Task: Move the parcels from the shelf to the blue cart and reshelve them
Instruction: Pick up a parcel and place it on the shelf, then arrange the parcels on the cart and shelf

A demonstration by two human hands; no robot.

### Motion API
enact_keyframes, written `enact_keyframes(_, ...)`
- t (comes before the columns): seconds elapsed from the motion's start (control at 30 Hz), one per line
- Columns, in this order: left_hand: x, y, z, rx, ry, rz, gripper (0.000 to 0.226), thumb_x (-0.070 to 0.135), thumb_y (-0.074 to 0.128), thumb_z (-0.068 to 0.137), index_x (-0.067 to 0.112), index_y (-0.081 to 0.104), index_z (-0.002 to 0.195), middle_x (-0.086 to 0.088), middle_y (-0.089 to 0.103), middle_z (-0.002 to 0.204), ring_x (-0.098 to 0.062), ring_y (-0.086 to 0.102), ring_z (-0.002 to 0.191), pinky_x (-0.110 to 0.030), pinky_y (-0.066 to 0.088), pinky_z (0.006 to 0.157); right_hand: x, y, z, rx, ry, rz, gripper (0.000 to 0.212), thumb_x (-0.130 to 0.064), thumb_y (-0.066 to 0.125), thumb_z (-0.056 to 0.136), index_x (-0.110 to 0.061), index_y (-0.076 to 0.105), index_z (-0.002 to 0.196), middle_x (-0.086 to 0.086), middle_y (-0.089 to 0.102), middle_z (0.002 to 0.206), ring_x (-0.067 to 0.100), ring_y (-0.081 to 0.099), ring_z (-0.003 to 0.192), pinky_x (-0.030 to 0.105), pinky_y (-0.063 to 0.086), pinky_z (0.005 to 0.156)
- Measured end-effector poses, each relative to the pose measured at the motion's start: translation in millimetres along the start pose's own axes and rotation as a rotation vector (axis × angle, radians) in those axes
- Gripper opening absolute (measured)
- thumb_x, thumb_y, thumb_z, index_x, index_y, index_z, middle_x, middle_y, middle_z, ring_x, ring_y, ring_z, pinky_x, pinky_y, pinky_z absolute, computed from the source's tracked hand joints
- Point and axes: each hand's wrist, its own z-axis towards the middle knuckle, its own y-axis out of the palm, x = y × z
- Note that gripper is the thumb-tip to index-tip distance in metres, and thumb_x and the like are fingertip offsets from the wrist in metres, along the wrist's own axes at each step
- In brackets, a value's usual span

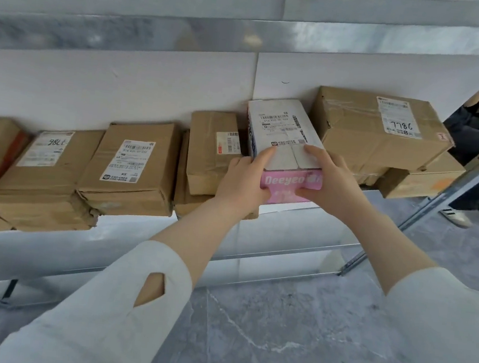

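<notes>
On shelf (334, 187), hands (288, 177) clasping pink-and-white parcel (284, 133)

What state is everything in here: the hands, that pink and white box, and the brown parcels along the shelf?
Left hand: closed on the pink and white box's left side.
Right hand: closed on its right side.
Pink and white box: held at the shelf's front edge, label up.
Large brown parcel: on the shelf, stacked on another, taped, dented.
Brown parcels at left: on the shelf, crumpled.
</notes>
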Motion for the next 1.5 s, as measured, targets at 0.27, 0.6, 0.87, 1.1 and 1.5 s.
enact_keyframes(0.27, 9, -14, -3, 0.042, -0.006, -0.117, 0.076, 0.014, 0.064, 0.086, 0.027, 0.023, 0.149, -0.008, 0.052, 0.125, -0.029, 0.049, 0.115, -0.046, 0.049, 0.095, -19, -18, -4, 0.05, -0.037, 0.021, 0.08, -0.026, 0.078, 0.073, -0.033, 0.034, 0.139, 0.008, 0.04, 0.135, 0.019, 0.046, 0.103, 0.028, 0.037, 0.086)
enact_keyframes(0.6, 20, -45, -8, 0.119, -0.001, -0.222, 0.07, 0.012, 0.064, 0.089, 0.025, 0.028, 0.148, -0.004, 0.052, 0.126, -0.019, 0.053, 0.113, -0.036, 0.056, 0.086, -50, -39, -11, 0.136, -0.066, 0.055, 0.073, -0.025, 0.078, 0.073, -0.026, 0.041, 0.136, 0.006, 0.044, 0.136, 0.022, 0.049, 0.112, 0.026, 0.035, 0.088)
enact_keyframes(0.87, 11, -80, -33, 0.252, 0.009, -0.229, 0.07, 0.01, 0.063, 0.087, 0.026, 0.031, 0.147, -0.003, 0.052, 0.131, -0.018, 0.055, 0.109, -0.036, 0.055, 0.085, -90, -26, -19, 0.224, -0.125, 0.136, 0.071, -0.025, 0.078, 0.074, -0.027, 0.042, 0.134, 0.003, 0.04, 0.138, 0.016, 0.05, 0.109, 0.027, 0.04, 0.087)
enact_keyframes(1.1, -36, -115, -80, 0.429, -0.132, -0.176, 0.069, 0.013, 0.066, 0.085, 0.028, 0.034, 0.144, -0.002, 0.047, 0.136, -0.008, 0.047, 0.105, -0.017, 0.039, 0.079, -155, 18, -12, 0.176, -0.283, 0.182, 0.07, -0.026, 0.078, 0.074, -0.029, 0.04, 0.133, 0.002, 0.039, 0.135, 0.006, 0.043, 0.099, 0.02, 0.037, 0.079)
enact_keyframes(1.5, -159, -212, -242, 0.744, -0.465, -0.076, 0.069, 0.015, 0.065, 0.082, 0.027, 0.036, 0.143, -0.005, 0.038, 0.146, -0.017, 0.046, 0.12, -0.016, 0.036, 0.084, -347, 151, -22, -0.083, -0.624, 0.384, 0.069, -0.02, 0.079, 0.072, -0.027, 0.042, 0.13, 0.007, 0.038, 0.137, 0.003, 0.036, 0.113, 0.009, 0.032, 0.085)
